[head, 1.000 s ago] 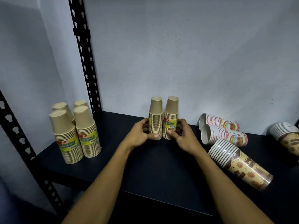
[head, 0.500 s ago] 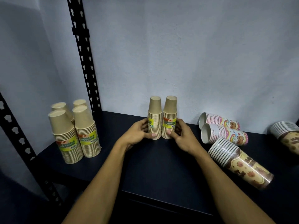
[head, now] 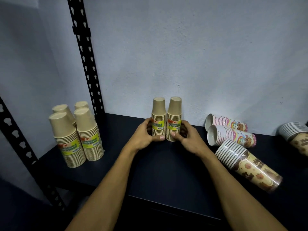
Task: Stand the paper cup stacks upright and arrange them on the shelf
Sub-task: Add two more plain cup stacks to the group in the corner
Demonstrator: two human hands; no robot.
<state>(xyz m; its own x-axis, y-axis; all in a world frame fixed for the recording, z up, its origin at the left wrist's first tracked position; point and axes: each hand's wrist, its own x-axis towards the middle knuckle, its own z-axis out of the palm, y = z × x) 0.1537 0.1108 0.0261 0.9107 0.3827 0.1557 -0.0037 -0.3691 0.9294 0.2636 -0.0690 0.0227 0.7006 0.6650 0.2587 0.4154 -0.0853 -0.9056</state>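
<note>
Your left hand curls round the left kraft-brown paper cup stack, thumb pressed across its lower front. Your right hand wraps the right kraft-brown paper cup stack the same way, thumb on its base rings. Both stacks stand upright, mouths down, touching side by side near the back middle of the dark shelf board, close to the pale blue wall. Each carries a yellow-green label facing you.

At the left end: a cluster of four taller kraft-brown cup stacks, upright, packed together in front of the black perforated steel upright.

To your right: two pink-patterned wrapped cup stacks lie on their sides, mouths toward you and left, one just in front of the other. Nearer you, a cream-and-brown printed wrapped cup stack lies on its side, angled, rim end close to your right forearm. At the far right edge, another brown-printed cup stack lies tipped over, partly cut off by the frame.
</note>
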